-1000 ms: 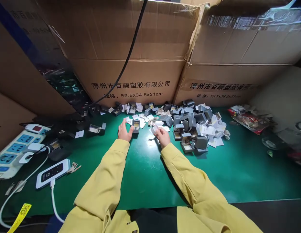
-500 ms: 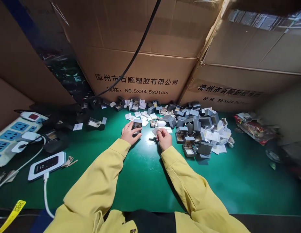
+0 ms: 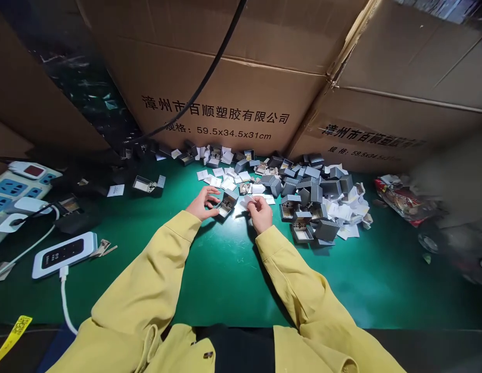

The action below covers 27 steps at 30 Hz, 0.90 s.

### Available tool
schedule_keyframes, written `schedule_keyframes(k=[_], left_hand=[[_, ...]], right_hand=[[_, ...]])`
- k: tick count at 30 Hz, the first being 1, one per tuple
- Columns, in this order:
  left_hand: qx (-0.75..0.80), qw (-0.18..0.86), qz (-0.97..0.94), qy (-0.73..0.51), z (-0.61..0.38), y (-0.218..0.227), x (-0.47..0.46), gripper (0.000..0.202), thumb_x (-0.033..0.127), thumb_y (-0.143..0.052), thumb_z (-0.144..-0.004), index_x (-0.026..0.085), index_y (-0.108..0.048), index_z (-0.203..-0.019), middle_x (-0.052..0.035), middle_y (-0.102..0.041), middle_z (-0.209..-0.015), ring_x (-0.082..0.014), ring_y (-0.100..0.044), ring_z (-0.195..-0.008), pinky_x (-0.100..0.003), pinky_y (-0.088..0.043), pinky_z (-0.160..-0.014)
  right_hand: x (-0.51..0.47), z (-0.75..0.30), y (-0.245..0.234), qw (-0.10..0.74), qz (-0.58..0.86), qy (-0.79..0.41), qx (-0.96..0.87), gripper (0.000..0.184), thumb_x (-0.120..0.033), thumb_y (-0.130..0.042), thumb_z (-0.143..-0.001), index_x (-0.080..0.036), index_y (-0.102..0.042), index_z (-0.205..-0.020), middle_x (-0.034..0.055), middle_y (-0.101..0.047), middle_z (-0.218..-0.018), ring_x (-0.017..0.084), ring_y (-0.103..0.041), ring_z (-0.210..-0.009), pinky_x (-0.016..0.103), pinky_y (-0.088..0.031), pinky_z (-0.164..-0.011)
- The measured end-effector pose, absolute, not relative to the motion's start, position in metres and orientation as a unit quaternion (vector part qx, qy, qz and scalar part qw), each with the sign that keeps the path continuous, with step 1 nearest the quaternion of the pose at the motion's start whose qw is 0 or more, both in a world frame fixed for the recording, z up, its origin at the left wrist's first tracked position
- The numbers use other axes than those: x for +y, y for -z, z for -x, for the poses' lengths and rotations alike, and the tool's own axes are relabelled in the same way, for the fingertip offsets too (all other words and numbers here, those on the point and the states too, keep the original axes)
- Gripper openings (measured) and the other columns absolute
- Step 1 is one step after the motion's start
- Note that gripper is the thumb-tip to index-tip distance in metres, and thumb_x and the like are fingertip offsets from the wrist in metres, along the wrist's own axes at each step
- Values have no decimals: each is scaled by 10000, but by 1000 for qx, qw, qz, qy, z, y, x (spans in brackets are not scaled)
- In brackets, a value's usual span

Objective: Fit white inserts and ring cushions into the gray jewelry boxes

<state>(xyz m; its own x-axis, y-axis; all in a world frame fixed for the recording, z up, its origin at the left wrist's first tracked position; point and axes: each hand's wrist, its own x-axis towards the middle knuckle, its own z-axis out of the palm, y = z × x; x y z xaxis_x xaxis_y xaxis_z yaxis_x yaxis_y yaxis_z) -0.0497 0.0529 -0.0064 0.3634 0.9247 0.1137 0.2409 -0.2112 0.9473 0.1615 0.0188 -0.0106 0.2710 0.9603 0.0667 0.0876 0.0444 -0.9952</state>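
Note:
A small grey hinged box [image 3: 226, 205] stands with its lid up and its inside showing, turned at an angle on the green tabletop [image 3: 225, 269]. My left hand [image 3: 204, 203] is at the box's left side, thumb and fingers apart. Whether the fingertips touch the box I cannot tell. Just right of the box, my right hand [image 3: 261, 213] pinches a small white paper card [image 3: 247, 200] between thumb and fingers. Several white slips [image 3: 228, 183] lie behind the box.
Grey boxes [image 3: 301, 186] are heaped at the right beside crumpled white papers [image 3: 344, 207]. An open box [image 3: 145, 184] sits at the left. Further left are a white device [image 3: 64, 255] with a cable and a power strip [image 3: 21, 187]. Large cartons [image 3: 225, 77] stand behind, with a black cable [image 3: 209, 72] hanging in front.
My left hand has drawn back left from over the box, which now sits turned and tilted with its inside visible. The right hand keeps the card. The view has shifted slightly.

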Motion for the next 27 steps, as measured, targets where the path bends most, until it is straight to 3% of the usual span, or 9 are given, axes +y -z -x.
schedule_keyframes(k=[4, 7, 9, 14, 18, 27], left_hand=[[415, 499, -679, -343, 55, 7, 58, 754, 310, -711, -537, 209, -374, -1203, -148, -466, -1244, -204, -561, -917, -261, -434, -587], [407, 494, -693, -331, 55, 6, 55, 961, 337, -722, -522, 245, -253, -1355, -157, -384, -1354, -226, -532, -995, -288, -453, -646], [421, 450, -723, -311, 51, 6, 50, 1033, 356, -737, -515, 252, -211, -1398, -146, -409, -1344, -246, -519, -1027, -338, -455, -741], [471, 368, -752, -279, 38, 5, 40, 1024, 368, -744, -538, 241, -225, -1411, -118, -542, -1155, -293, -514, -1068, -410, -442, -841], [471, 371, -737, -310, 33, -1, 35, 1057, 337, -757, -525, 256, -194, -1416, -121, -484, -1239, -296, -518, -1077, -422, -447, -847], [431, 411, -727, -341, 23, 0, 28, 1122, 286, -766, -524, 298, -96, -1424, -108, -414, -1291, -236, -565, -1004, -429, -436, -915]], right_hand=[[17, -161, 9, 545, 574, -388, -472, 130, -310, -511, -654, -196, -513, -718, -53, -487, -598, 89, -421, -532, 215, -365, -516], [16, -160, 9, 518, 565, -410, -494, 118, -309, -506, -644, -203, -512, -697, -53, -487, -598, 90, -411, -517, 212, -353, -506], [15, -159, 9, 502, 562, -408, -516, 118, -310, -503, -646, -202, -520, -693, -43, -511, -621, 96, -437, -541, 211, -368, -521], [14, -158, 8, 468, 552, -386, -572, 150, -326, -500, -686, -193, -555, -729, -25, -548, -641, 105, -476, -567, 212, -397, -537], [12, -159, 5, 489, 554, -357, -571, 198, -348, -535, -704, -196, -591, -819, -13, -585, -695, 120, -523, -635, 225, -424, -584], [7, -149, -5, 499, 532, -314, -608, 164, -349, -542, -734, -208, -625, -723, -7, -619, -726, 112, -478, -587, 232, -400, -570]])
